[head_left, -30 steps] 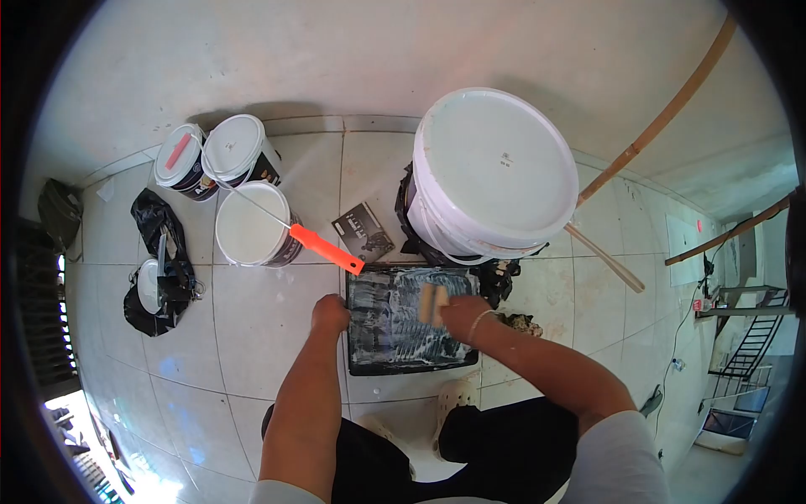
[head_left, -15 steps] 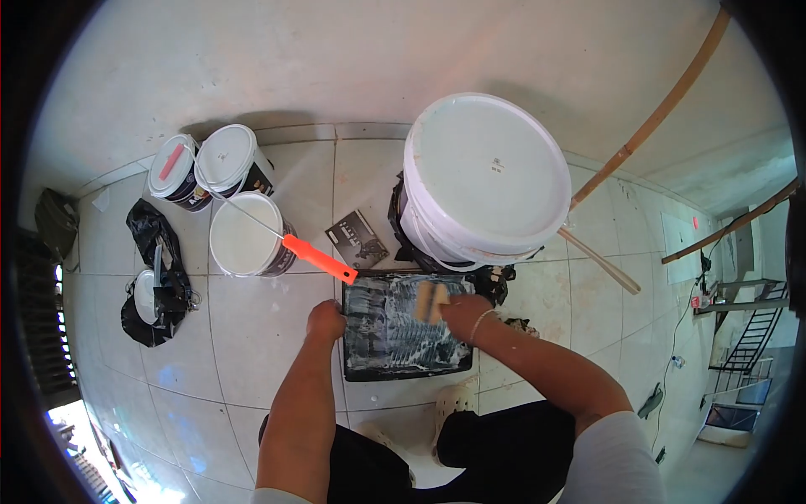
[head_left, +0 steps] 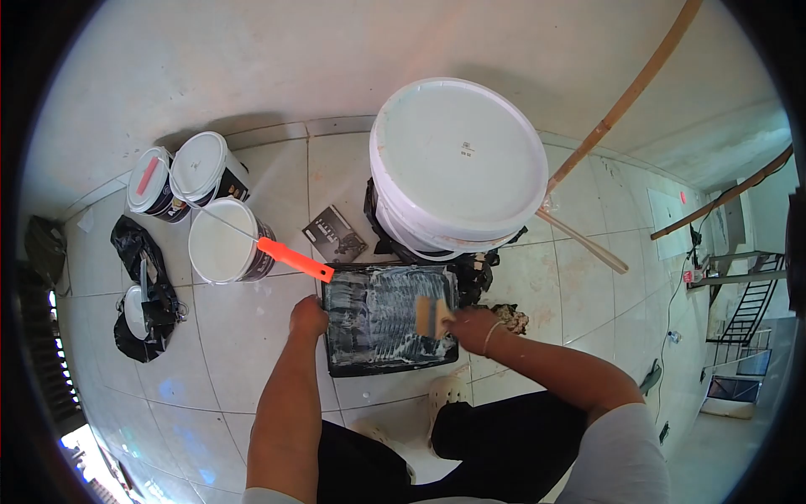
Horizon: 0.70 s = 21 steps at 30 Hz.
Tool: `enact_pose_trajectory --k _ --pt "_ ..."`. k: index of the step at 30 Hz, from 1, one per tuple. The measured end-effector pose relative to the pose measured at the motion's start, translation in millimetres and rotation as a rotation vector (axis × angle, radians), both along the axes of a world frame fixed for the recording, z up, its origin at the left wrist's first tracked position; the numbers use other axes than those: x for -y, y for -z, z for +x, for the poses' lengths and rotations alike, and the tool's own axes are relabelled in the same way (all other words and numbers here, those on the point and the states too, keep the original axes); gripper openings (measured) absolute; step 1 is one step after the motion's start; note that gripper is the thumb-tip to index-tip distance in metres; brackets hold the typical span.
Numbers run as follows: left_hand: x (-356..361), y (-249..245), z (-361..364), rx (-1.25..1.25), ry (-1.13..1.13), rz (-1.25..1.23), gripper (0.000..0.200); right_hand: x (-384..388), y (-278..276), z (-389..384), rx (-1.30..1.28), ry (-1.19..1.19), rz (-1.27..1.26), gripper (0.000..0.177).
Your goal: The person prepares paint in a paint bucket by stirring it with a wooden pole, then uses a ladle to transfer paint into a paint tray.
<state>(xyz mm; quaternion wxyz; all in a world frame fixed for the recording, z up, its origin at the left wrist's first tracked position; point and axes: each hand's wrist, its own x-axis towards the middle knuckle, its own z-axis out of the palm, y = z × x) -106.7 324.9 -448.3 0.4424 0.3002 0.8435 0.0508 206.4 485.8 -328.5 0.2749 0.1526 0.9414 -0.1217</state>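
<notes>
A black tray (head_left: 369,311) streaked with white paint lies on the tiled floor before me. My left hand (head_left: 308,319) is closed on the tray's left edge. In my right hand (head_left: 474,328) is a flat brush (head_left: 428,317) with a light wooden handle and pale bristles, held over the right part of the tray. A roller frame with an orange handle (head_left: 294,259) rests across a small white-lidded bucket (head_left: 220,241), its handle end near the tray's top left corner.
Behind the tray stands a large white lidded bucket (head_left: 460,160). Two more small buckets (head_left: 200,166) (head_left: 149,181) are at the back left, a black bag (head_left: 134,239) at the left. A box (head_left: 334,235), a wooden stick (head_left: 583,241) and crumpled rags (head_left: 510,318) lie nearby.
The whole view has shifted, with most things now further left. Relative to the tray, my right hand and the brush have moved slightly toward me. My left hand stays at the tray's edge.
</notes>
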Motion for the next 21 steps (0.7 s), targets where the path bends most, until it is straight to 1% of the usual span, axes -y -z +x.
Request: enact_pose_trajectory --k 1,3,5,7,8,9,11,13,14,17,18,19,21 --pt "-0.1 2.5 0.5 -0.029 0.027 -0.007 0.027 2.5 5.1 6.2 0.002 0.002 0.000 0.027" --pt "-0.7 2.5 0.6 -0.013 0.006 -0.008 0.027 3.0 24.2 18.0 0.101 -0.028 -0.056 0.033" --pt "2.6 3.1 -0.6 0.000 -0.017 -0.020 0.027 -9.9 32.5 42.3 0.092 -0.030 -0.064 0.033" --pt "6.9 11.7 0.3 0.076 -0.075 0.005 0.027 -16.4 3.0 38.9 0.372 -0.003 -0.063 0.034" --pt "5.4 15.6 -0.4 0.074 -0.078 0.005 0.027 -12.6 -14.9 27.8 0.346 0.014 -0.089 0.030" --pt "7.6 18.9 -0.1 0.090 -0.086 0.009 0.027 -5.1 -14.6 22.1 0.347 0.014 -0.096 0.030" --pt "5.1 15.7 -1.4 0.099 -0.091 0.017 0.027 12.2 -10.4 8.7 -0.010 0.046 -0.175 0.029" --pt "-1.6 5.4 0.2 0.024 0.013 -0.027 0.026 32.7 19.2 -8.6 -0.066 0.017 -0.175 0.027" --pt "-2.4 6.5 1.5 0.024 0.013 -0.027 0.026 37.7 32.7 -10.1 -0.116 -0.016 -0.176 0.026" --pt "2.6 11.3 2.1 0.018 0.003 -0.025 0.026 35.9 47.4 8.4 -0.071 -0.047 -0.173 0.023" --pt "5.0 11.9 1.2 0.065 -0.021 -0.007 0.026 25.7 40.4 21.6 0.006 -0.031 -0.216 0.022" --pt "6.3 12.3 -0.1 0.110 -0.046 0.014 0.025 16.1 34.4 33.8 0.004 -0.034 -0.219 0.022" --pt "11.3 20.1 -0.2 0.129 -0.060 0.025 0.026 5.1 23.8 50.5 0.193 -0.016 -0.148 0.020"
